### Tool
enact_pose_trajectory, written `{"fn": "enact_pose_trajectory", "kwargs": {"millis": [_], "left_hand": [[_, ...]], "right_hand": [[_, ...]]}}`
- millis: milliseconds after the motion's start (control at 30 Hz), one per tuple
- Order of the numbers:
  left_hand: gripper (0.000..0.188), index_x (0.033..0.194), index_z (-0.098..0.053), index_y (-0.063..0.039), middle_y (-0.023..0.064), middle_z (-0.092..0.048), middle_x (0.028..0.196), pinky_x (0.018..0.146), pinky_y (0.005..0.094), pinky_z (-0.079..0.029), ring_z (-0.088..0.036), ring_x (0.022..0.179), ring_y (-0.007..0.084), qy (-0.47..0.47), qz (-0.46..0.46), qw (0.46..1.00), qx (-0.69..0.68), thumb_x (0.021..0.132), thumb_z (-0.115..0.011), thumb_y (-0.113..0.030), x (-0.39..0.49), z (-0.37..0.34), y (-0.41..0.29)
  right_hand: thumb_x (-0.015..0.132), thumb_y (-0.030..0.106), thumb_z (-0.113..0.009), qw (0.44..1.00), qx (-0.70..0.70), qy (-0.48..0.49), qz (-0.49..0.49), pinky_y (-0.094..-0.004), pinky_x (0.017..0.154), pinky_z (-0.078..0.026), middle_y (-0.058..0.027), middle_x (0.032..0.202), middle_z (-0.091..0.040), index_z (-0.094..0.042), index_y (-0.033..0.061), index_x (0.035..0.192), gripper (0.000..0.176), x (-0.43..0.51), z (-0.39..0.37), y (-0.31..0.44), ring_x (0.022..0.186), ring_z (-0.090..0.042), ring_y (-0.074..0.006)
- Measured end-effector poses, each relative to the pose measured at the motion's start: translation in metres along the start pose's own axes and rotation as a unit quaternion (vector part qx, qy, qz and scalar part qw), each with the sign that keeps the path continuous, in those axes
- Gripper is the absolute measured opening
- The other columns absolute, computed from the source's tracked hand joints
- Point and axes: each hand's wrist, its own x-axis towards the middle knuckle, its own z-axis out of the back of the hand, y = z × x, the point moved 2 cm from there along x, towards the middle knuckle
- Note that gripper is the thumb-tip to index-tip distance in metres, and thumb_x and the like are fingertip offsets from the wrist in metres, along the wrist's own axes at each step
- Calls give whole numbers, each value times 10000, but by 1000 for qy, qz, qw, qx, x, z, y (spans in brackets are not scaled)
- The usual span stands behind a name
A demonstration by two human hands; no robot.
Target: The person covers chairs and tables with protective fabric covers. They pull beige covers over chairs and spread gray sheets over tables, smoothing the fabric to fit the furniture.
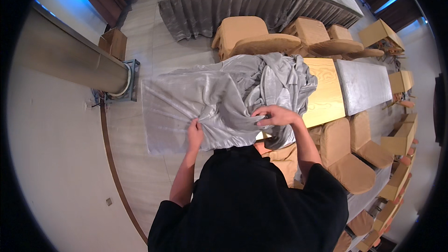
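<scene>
A silvery grey velvet-like tablecloth [224, 94] lies over a long table, fairly flat at the left end and bunched in thick folds towards the right. My left hand [196, 133] pinches the cloth near its front side, and creases fan out from the fingers. Further right, my right hand [274, 115] is at a raised fold of the same cloth, with thumb and fingers around its edge; how firmly it grips is hard to tell. Bare yellow wood-grain tabletop [323, 91] shows to the right of the bunched cloth.
Chairs with tan covers [245, 29] stand beyond the table, and more covered chairs [346, 150] are at the near right. A grey-topped table [364, 84] continues the row. Behind runs a skirted grey table [227, 7]. At left are a large column [80, 52] and a cardboard box [113, 43].
</scene>
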Motion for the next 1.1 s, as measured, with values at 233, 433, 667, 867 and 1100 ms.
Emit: {"fn": "enact_pose_trajectory", "kwargs": {"millis": [233,433,667,867,1100], "left_hand": [[201,1075,-605,29,127,-634,910,794,306,-465,-592,860,191,-14,88,976,-200,902,-540,-51,37,45,24],[209,1045,-618,-2,207,-606,1005,837,433,-456,-565,954,380,19,-99,995,8,893,-516,-101,14,12,-69],[382,1162,-503,-40,204,-625,973,922,477,-379,-601,926,349,29,-325,925,195,834,-594,-212,-42,-98,-129],[317,1171,-494,25,105,-599,1020,838,322,-440,-569,952,201,372,48,905,-198,921,-572,-154,-41,-81,-155],[458,1316,-438,38,47,-538,1195,956,265,-391,-482,1106,111,490,136,746,-430,956,-564,-215,-48,-13,-221]], "right_hand": [[830,75,-627,725,-322,-590,152,-387,806,-503,-189,982,-667,-637,9,1067,247,3,59,-13,885,-632,-382],[949,192,-569,893,162,-419,36,-286,817,-491,-55,955,-669,-622,12,1102,243,12,-18,-62,885,-621,-144],[953,135,-526,872,385,-278,-122,-314,818,-514,-79,983,-658,-600,12,1082,194,11,-130,-114,920,-637,-184],[898,53,-535,804,468,-347,-117,-264,704,-518,-83,968,-652,-583,-7,1090,207,12,-157,-158,818,-640,-161],[894,146,-530,682,691,-241,5,-297,760,-502,-70,1058,-634,-578,6,1158,302,74,-166,-173,947,-623,-180]]}}
